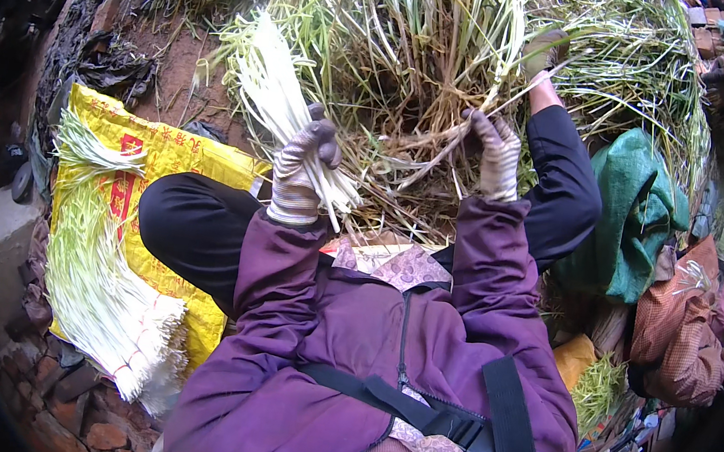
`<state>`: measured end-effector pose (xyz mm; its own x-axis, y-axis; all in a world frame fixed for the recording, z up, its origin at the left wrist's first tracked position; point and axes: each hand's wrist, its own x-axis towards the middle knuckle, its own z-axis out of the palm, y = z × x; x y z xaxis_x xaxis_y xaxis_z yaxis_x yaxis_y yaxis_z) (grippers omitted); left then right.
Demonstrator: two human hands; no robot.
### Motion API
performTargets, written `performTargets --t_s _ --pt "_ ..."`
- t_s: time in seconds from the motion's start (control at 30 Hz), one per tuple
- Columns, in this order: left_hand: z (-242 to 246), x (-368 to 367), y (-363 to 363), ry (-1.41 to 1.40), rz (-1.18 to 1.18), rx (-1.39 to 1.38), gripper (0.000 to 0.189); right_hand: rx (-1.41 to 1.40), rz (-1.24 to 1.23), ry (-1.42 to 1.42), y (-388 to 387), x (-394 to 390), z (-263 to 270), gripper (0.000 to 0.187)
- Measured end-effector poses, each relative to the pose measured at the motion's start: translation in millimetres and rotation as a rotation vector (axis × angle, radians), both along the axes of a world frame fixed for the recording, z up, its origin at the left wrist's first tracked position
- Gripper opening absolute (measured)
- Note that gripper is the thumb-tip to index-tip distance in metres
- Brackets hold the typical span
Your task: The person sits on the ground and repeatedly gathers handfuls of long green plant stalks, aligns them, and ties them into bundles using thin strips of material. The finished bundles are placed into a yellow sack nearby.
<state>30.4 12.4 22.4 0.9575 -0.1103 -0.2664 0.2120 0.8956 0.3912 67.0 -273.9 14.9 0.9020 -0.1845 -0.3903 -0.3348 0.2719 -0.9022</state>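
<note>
My left hand [305, 163], in a striped work glove, grips a bunch of long white-stemmed stalks [272, 75] with pale green tops. The cut-looking lower ends point down toward my lap. My right hand [493, 148], in a similar glove, pinches a stalk [510, 69] with dry brown leaf matter at its base. Right in front of both hands lies a heap of the same uncleaned stalks [417, 38], tangled with withered brown leaves. Some loose dry strands [428, 173] hang between the hands.
Left of my bent knee [198, 227], a yellow printed sack [209, 158] bears tied white bundles [124, 313] and a small loose bunch [99, 152]. A green woven sack [631, 216] is beside my right leg [561, 182]. Farther right is a checked reddish garment [680, 342]. Broken bricks [107, 436] lie lower left.
</note>
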Motion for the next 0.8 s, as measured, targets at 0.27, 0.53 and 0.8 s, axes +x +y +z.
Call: performTargets --t_s 0.27,0.53,0.8 --pt "4 5 -12 0.075 -0.125 0.475 0.035 -0.350 0.429 -0.241 44 -41 5 0.017" --pt "-3 7 -32 0.157 -0.092 0.620 0.024 -0.869 0.824 -0.617 73 -52 9 0.017" --pt "0 8 -26 0.204 -0.038 0.579 0.019 -0.032 0.191 0.140 67 -74 -19 0.021"
